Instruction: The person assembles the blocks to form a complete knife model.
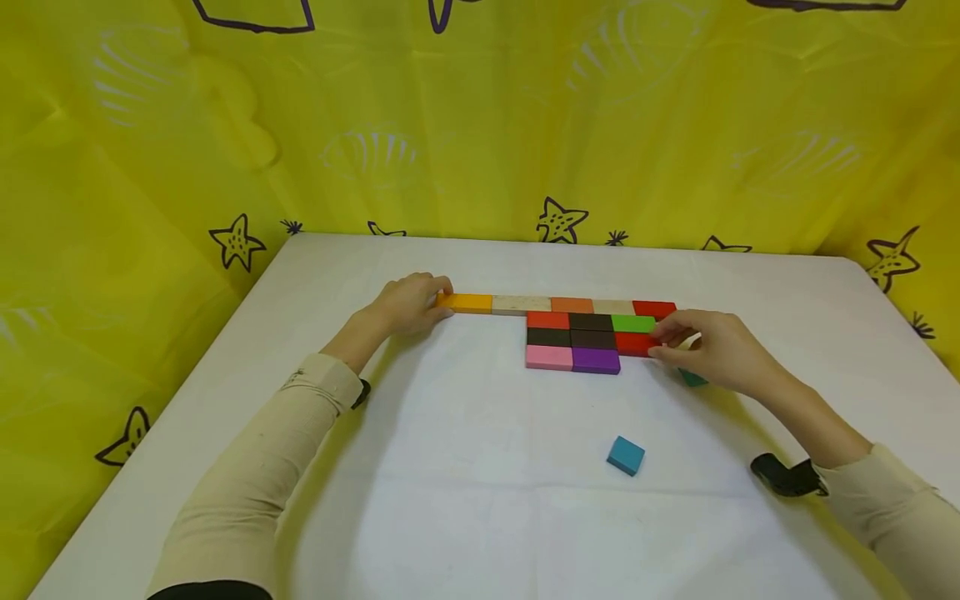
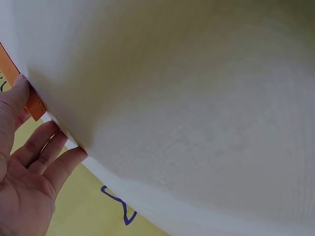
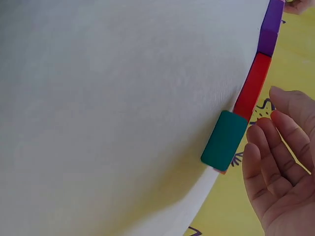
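Observation:
My left hand (image 1: pixel 408 302) pinches the yellow-orange block (image 1: pixel 472 303) at the left end of a long back row, thumb in front and fingers behind. My right hand (image 1: pixel 712 346) hovers at the right side of the blocks, its loosely bent fingertips close by the light green block (image 1: pixel 633 324) and a red block (image 1: pixel 636 344). Nothing shows between its thumb and fingers in the right wrist view. Partly hidden below this hand lies a dark green block (image 1: pixel 693 378), seen whole as a teal-green block (image 3: pixel 225 140) from the right wrist.
Pale wooden, orange and red blocks continue the back row. Against it sit shorter rows with dark brown blocks (image 1: pixel 592 339), a pink block (image 1: pixel 549 357) and a purple block (image 1: pixel 596 361). A blue block (image 1: pixel 626 456) lies alone nearer the front. A yellow patterned curtain (image 1: pixel 480 125) hangs behind the white table (image 1: pixel 450 517).

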`<control>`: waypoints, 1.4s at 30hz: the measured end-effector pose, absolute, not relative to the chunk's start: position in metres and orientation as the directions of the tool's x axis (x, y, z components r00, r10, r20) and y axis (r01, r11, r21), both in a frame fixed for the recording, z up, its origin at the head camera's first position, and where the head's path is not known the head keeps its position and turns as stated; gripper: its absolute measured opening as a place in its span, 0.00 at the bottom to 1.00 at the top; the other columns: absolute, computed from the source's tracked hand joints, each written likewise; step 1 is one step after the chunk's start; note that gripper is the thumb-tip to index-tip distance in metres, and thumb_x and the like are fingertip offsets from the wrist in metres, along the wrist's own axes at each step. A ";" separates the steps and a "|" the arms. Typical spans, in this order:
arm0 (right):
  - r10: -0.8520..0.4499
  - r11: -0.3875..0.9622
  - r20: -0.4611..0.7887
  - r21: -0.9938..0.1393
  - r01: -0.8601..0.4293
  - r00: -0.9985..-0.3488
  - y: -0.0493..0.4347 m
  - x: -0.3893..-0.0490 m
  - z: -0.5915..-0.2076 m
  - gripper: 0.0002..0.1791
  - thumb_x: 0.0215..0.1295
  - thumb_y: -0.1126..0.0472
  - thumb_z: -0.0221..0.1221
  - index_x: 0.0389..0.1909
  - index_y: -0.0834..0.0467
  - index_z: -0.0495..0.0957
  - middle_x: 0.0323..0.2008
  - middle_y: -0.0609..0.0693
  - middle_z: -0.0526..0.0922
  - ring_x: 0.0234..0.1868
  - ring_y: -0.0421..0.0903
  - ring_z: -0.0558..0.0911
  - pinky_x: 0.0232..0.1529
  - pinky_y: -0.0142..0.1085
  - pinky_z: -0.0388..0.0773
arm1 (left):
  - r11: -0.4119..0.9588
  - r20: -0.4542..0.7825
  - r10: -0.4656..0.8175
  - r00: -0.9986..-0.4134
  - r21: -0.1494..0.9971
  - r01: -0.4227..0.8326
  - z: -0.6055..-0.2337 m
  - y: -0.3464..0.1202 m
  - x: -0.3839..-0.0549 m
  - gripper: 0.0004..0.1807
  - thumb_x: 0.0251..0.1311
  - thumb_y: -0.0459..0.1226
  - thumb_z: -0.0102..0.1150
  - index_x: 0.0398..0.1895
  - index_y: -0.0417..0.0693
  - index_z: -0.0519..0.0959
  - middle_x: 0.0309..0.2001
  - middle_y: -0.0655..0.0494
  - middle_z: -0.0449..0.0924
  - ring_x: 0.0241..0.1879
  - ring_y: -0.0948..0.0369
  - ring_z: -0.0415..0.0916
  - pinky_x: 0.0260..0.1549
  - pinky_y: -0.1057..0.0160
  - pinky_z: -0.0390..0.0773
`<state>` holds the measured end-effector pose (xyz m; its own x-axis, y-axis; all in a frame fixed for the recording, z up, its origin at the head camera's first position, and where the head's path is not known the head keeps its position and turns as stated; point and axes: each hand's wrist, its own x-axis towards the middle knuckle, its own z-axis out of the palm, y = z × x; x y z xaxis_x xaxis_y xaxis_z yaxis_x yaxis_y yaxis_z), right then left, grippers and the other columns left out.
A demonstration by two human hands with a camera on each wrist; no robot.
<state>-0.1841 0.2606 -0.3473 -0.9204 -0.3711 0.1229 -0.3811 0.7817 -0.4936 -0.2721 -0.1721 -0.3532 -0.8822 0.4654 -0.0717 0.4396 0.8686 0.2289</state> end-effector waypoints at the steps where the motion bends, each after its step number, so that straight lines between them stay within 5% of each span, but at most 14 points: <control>1: -0.368 0.779 0.123 -0.500 -0.378 -0.921 0.263 -0.183 -0.347 0.11 0.63 0.60 0.71 0.43 0.60 0.85 0.37 0.48 0.85 0.42 0.47 0.80 0.39 0.30 0.78 | 0.868 -0.068 0.467 -0.882 0.228 0.442 -0.353 -0.172 -0.272 0.19 0.72 0.45 0.60 0.59 0.46 0.76 0.41 0.49 0.77 0.42 0.51 0.72 0.41 0.50 0.75; 10: -0.357 0.766 0.127 -0.527 -0.368 -0.925 0.286 -0.173 -0.347 0.11 0.62 0.58 0.72 0.43 0.57 0.85 0.39 0.47 0.86 0.39 0.30 0.78 0.40 0.22 0.76 | 0.860 -0.055 0.477 -0.877 0.236 0.453 -0.353 -0.173 -0.271 0.18 0.72 0.44 0.61 0.58 0.46 0.77 0.41 0.49 0.77 0.42 0.51 0.73 0.42 0.48 0.76; 22: -0.391 0.758 0.099 -0.530 -0.381 -0.915 0.315 -0.162 -0.354 0.21 0.52 0.60 0.78 0.47 0.57 0.85 0.43 0.47 0.86 0.41 0.31 0.78 0.39 0.27 0.78 | 0.861 -0.065 0.479 -0.875 0.228 0.455 -0.353 -0.172 -0.272 0.19 0.72 0.45 0.60 0.59 0.46 0.76 0.40 0.49 0.75 0.41 0.51 0.72 0.41 0.50 0.75; 42: -0.368 0.808 0.016 -0.490 -0.329 -0.930 0.311 -0.164 -0.354 0.22 0.54 0.60 0.77 0.50 0.60 0.85 0.43 0.49 0.86 0.42 0.33 0.76 0.41 0.27 0.78 | 0.871 -0.085 0.462 -0.883 0.230 0.433 -0.354 -0.172 -0.273 0.19 0.73 0.46 0.59 0.60 0.47 0.76 0.42 0.49 0.76 0.42 0.51 0.72 0.43 0.49 0.75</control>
<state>-0.1637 0.3107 -0.3544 -0.9295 -0.3684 0.0164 -0.3287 0.8077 -0.4895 -0.2727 -0.1720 -0.3538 -0.8829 0.4618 -0.0851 0.4335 0.8712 0.2304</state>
